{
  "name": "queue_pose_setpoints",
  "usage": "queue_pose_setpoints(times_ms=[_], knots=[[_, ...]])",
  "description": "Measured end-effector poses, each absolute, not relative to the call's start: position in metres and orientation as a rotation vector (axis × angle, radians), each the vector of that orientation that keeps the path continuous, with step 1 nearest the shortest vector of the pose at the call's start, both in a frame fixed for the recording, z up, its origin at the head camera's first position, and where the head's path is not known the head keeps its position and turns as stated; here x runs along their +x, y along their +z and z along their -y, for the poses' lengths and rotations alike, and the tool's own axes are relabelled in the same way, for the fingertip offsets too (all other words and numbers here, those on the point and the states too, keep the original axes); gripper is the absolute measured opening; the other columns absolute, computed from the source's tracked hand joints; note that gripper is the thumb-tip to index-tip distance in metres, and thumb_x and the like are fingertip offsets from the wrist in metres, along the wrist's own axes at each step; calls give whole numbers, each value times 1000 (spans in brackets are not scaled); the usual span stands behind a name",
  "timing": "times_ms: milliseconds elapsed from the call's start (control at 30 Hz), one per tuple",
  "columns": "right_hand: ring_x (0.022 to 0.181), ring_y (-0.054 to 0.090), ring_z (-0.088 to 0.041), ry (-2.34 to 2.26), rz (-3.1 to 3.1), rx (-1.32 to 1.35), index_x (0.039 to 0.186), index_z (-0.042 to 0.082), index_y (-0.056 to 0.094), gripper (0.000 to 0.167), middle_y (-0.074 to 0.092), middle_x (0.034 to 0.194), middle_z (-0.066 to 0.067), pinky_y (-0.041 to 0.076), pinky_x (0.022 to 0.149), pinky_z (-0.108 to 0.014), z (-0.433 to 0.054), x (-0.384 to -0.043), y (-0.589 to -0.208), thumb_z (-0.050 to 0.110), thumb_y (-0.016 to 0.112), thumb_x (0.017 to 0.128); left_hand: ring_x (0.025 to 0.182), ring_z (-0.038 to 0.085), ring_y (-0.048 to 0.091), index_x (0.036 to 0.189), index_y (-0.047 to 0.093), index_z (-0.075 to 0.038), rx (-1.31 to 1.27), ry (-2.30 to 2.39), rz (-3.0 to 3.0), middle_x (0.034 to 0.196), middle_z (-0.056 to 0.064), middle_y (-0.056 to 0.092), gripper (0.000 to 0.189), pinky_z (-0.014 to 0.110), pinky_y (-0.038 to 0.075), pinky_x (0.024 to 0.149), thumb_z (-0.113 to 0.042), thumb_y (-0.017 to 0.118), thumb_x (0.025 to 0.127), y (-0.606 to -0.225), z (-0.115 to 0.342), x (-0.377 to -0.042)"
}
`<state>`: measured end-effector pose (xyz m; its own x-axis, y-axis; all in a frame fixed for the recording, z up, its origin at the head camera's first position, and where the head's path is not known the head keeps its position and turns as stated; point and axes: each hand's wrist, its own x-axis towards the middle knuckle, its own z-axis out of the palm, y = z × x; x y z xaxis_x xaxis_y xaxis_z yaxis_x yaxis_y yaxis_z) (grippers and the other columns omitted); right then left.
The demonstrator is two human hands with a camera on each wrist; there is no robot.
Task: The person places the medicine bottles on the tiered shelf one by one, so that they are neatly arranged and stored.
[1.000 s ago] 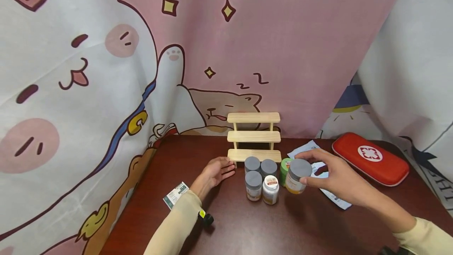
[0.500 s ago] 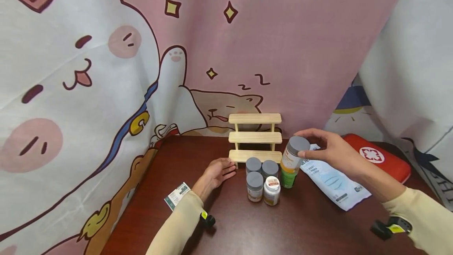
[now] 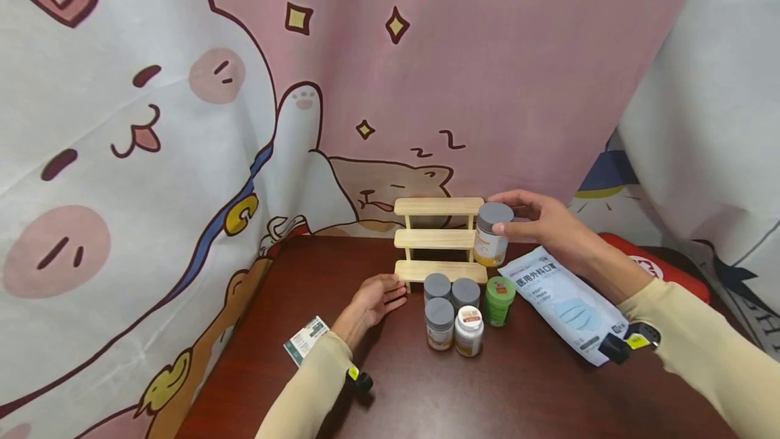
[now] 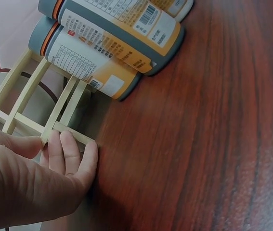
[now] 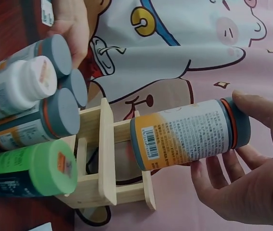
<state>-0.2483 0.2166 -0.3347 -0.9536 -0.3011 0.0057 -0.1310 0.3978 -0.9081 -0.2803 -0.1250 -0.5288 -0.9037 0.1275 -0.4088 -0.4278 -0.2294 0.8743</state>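
One printed card (image 3: 305,339) lies leftmost on the counter (image 3: 402,391), its small text unreadable from my remote seat. Next, the left hand (image 3: 372,299) pinches the left end of the lowest step of the wooden stand (image 3: 435,238) between thumb and fingers. Three grey-lidded jars (image 3: 440,332) and a white bottle (image 3: 468,341) cluster in front of it, with a green jar (image 3: 498,303) just to their right. Raised off the counter by the stand's right end is the held jar (image 3: 489,247); I can't tell whether it touches the wood. I judge it stiff, fairly light and smooth enough to slip, best held round the grey lid, where the fingers of the right hand (image 3: 545,223) grasp it. Its white-and-orange label carries a barcode and print too fine for me. Farther right, the blue-white packet (image 3: 560,303) reads 医用外科口罩, and a red case (image 3: 679,278) shows partly behind the forearm.
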Motion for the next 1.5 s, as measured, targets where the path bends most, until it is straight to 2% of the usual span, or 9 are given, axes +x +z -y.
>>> queue_pose_setpoints(times_ms=[133,233,467,600,800,1033,1300,1400,1500], knots=[[139,49,-36,-1616,-2441,-365,151,19,51,65,52,149,-13,53,110,-53,-212,-261,-336,35,80,95,105,22,69,125,58,-2,-358,2177,-1681,110,9,71,19,51,55,114,-9,56,108,-529,124,-279],[139,50,-38,-1637,-2412,-400,150,17,53,63,52,149,-16,54,110,-54,-207,-272,-336,32,81,95,109,24,69,127,57,-1,-361,2179,-1686,108,8,71,20,52,54,114,-10,55,108,-529,124,-279],[132,58,-37,-1670,-2363,-447,149,14,54,61,58,143,-19,62,100,-52,-190,-292,-336,25,82,95,111,26,70,126,57,-2,-360,2186,-1700,102,4,70,20,51,56,112,-11,55,109,-529,124,-280],[130,61,-34,-1609,-2463,-464,147,12,56,60,63,142,-18,60,103,-46,-180,-301,-332,26,81,95,109,24,71,125,58,-2,-354,2188,-1694,104,5,71,20,50,56,112,-11,56,108,-530,124,-280],[132,60,-33,-1577,-2523,-443,148,12,56,60,63,143,-17,53,112,-49,-163,-314,-321,28,81,95,108,23,70,128,57,-1,-349,2193,-1684,104,5,70,22,51,54,114,-11,57,108,-531,124,-279],[130,60,-32,-1622,-2521,-439,146,9,57,57,63,141,-18,52,112,-49,-140,-337,-321,24,81,96,110,24,69,129,56,-1,-347,2198,-1685,104,4,69,23,52,52,116,-11,57,108,-533,125,-279],[126,60,-32,-1742,-2491,-399,143,5,56,55,61,139,-20,53,112,-55,-118,-358,-321,14,80,95,109,24,70,126,58,-2,-345,2207,-1687,104,5,69,19,52,52,116,-9,55,108,-531,123,-280],[124,60,-32,-1757,-2504,-402,143,4,56,56,61,138,-21,55,109,-54,-108,-360,-318,12,81,94,106,22,70,124,58,-3,-354,2214,-1681,103,5,69,17,52,52,116,-8,54,108,-531,123,-280],[120,61,-31,-1754,-2557,-397,140,2,57,55,63,134,-22,57,104,-46,-97,-361,-318,7,82,92,107,23,70,124,58,-3,-349,2216,-1683,105,6,69,17,52,52,116,-8,53,109,-532,122,-280]])
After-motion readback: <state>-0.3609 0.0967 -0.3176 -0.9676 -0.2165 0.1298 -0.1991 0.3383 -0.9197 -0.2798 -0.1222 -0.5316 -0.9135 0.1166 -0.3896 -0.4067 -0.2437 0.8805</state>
